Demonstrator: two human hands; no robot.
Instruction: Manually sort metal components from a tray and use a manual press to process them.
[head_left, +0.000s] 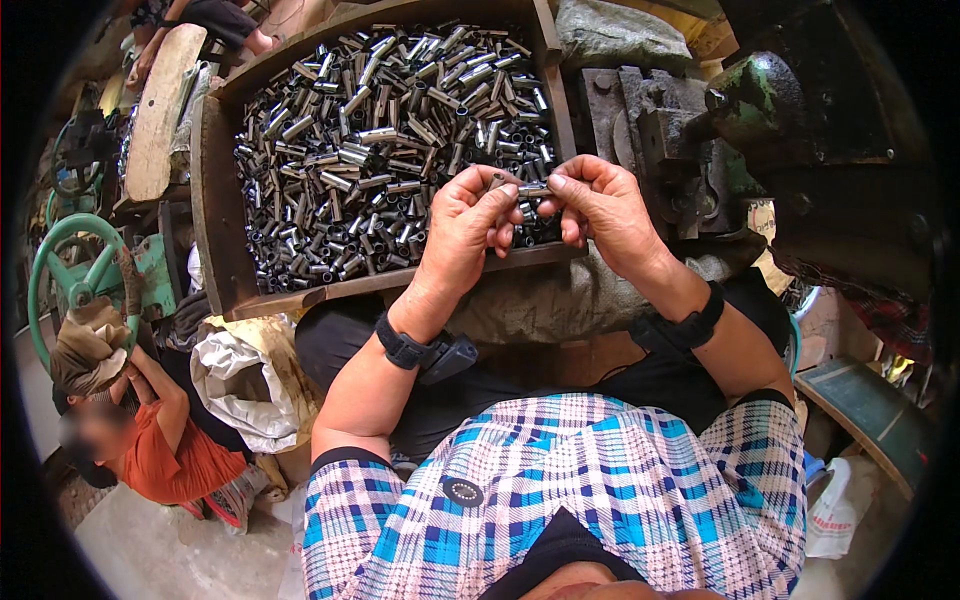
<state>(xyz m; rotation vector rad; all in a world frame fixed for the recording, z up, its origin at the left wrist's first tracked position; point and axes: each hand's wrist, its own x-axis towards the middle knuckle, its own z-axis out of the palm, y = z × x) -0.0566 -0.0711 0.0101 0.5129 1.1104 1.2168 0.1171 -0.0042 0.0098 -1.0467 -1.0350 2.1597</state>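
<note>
Both hands meet over the near right corner of a brown tray (222,190) heaped with short metal tubes (385,130). My left hand (462,220) is closed, with thumb and forefinger pinching a small metal tube (534,189) at its left end. The thumb and fingers of my right hand (610,212) pinch the same shiny tube at its other end. A second, darker tube end (497,181) pokes up between the left thumb and forefinger. My curled fingers hide parts of both pieces.
A heavy dark machine (740,120) with green paint stands right of the tray. A green handwheel (85,270) is at the left, above a person in an orange shirt (185,440). A white sack (245,390) stands below the tray's left end.
</note>
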